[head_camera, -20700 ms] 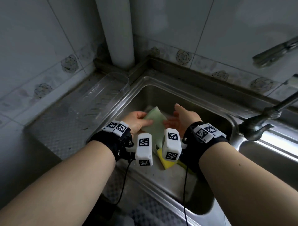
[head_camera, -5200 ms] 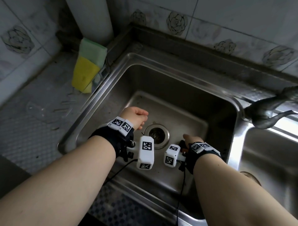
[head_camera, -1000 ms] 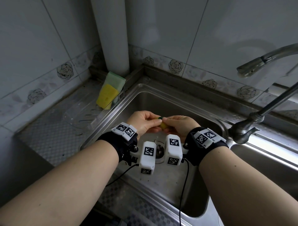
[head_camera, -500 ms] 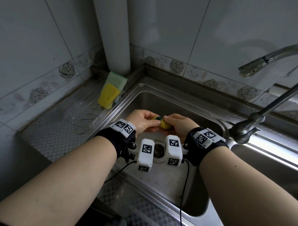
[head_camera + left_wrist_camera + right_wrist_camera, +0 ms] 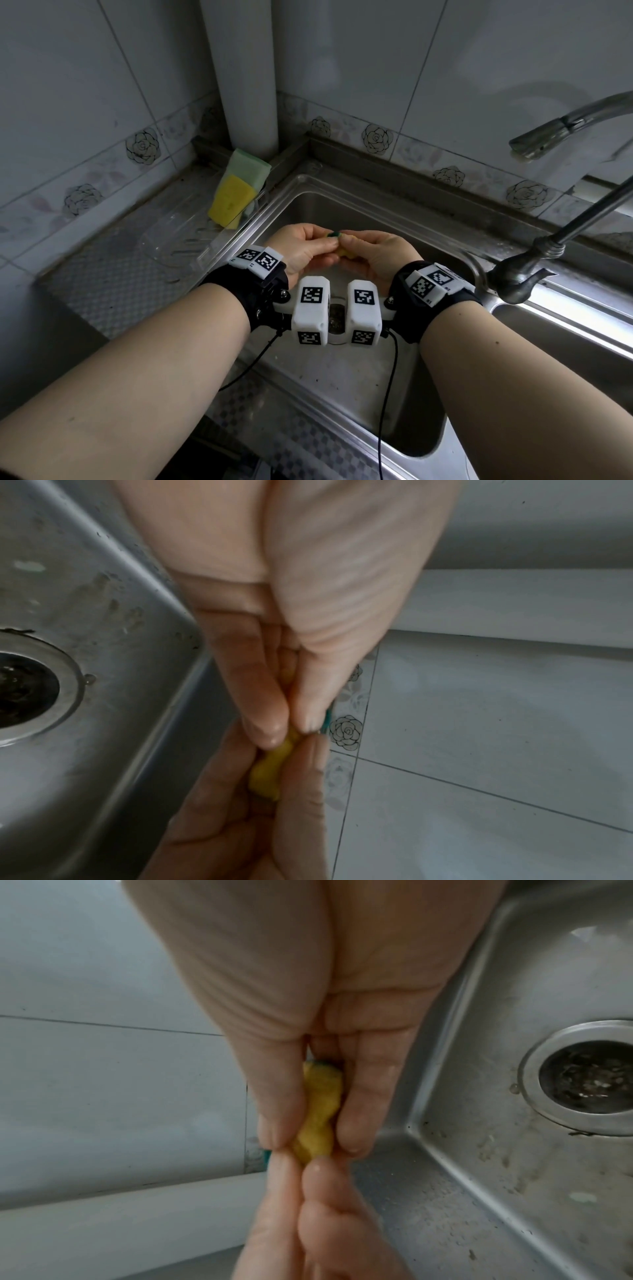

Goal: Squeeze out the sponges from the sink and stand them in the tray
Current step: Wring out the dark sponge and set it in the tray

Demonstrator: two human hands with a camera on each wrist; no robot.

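Over the steel sink [image 5: 359, 212], both hands pinch one yellow sponge with a green edge [image 5: 337, 236], crushed thin between them. My left hand [image 5: 305, 245] grips its left end and my right hand [image 5: 373, 248] its right end. The wrist views show the yellow sponge [image 5: 270, 767] [image 5: 318, 1110] squeezed flat between fingers and thumbs. Two more sponges, one yellow [image 5: 231, 200] and one pale green [image 5: 248, 168], stand leaning in the clear tray [image 5: 178, 243] on the drainboard at the left.
A white pipe [image 5: 239, 75] runs down the tiled corner behind the tray. The tap [image 5: 524, 270] and its spout [image 5: 555, 133] stand at the right. The drain [image 5: 335, 317] lies below the wrists, and a second basin [image 5: 561, 346] is at the right.
Both hands stay over the sink with the sponge between them. They have pressed closer together, and less of the yellow shows than half a second ago.
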